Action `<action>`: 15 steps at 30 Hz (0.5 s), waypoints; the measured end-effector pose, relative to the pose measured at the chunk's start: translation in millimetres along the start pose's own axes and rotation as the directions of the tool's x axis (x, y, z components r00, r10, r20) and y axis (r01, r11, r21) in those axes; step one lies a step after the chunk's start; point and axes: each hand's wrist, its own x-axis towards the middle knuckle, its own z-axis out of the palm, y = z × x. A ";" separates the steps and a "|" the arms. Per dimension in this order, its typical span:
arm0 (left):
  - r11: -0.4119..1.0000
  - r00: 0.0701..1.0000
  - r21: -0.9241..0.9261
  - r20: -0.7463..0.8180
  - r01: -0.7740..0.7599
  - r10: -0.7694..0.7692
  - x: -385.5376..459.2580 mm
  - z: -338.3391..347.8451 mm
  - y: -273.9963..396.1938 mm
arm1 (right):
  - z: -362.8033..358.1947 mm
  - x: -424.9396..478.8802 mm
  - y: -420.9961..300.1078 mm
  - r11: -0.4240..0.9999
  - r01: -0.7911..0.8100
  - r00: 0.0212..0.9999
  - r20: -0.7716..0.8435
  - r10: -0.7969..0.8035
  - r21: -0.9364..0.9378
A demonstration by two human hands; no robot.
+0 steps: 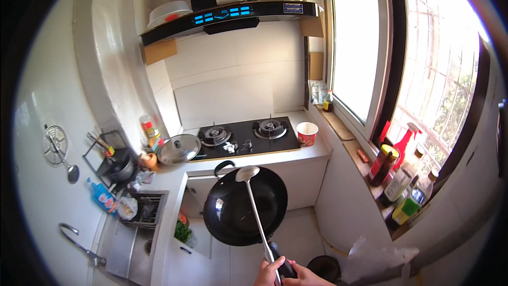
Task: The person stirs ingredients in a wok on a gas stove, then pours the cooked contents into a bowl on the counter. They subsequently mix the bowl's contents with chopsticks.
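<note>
A black wok (234,214) is held out over the floor in front of the counter, with a loop handle at its far rim. My right hand (305,276) grips the wok's long black handle (286,265). In my left hand (270,273) is the shaft of a metal ladle (256,206), which spans the wok so that its bowl sits at the far rim. Both hands are close together at the bottom of the view. A few small specks show inside the wok. Beyond it, the black gas hob (242,143) has two burners with no pan on them.
A metal lid (179,149) and a red paper tub (306,134) flank the hob. At left is a sink (119,250) with a faucet (81,246). Several bottles (406,196) line the windowsill. A cabinet door (194,236) hangs open under the counter. A range hood (234,12) juts out above.
</note>
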 end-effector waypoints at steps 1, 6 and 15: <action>0.999 0.999 0.035 0.043 0.023 -0.024 22.5 4.3 0.8 | -11.2 12.0 -0.9 1.000 0.007 0.999 -0.032 -0.007 -0.003; 0.962 0.988 0.229 -0.077 0.151 -0.137 101.5 57.1 66.8 | -58.7 89.0 -20.6 0.987 0.123 0.970 -0.221 -0.098 0.103; 0.965 0.941 0.261 0.324 0.012 -0.099 330.7 53.9 136.6 | -137.5 271.8 -76.4 0.982 0.028 0.961 -0.277 0.026 0.188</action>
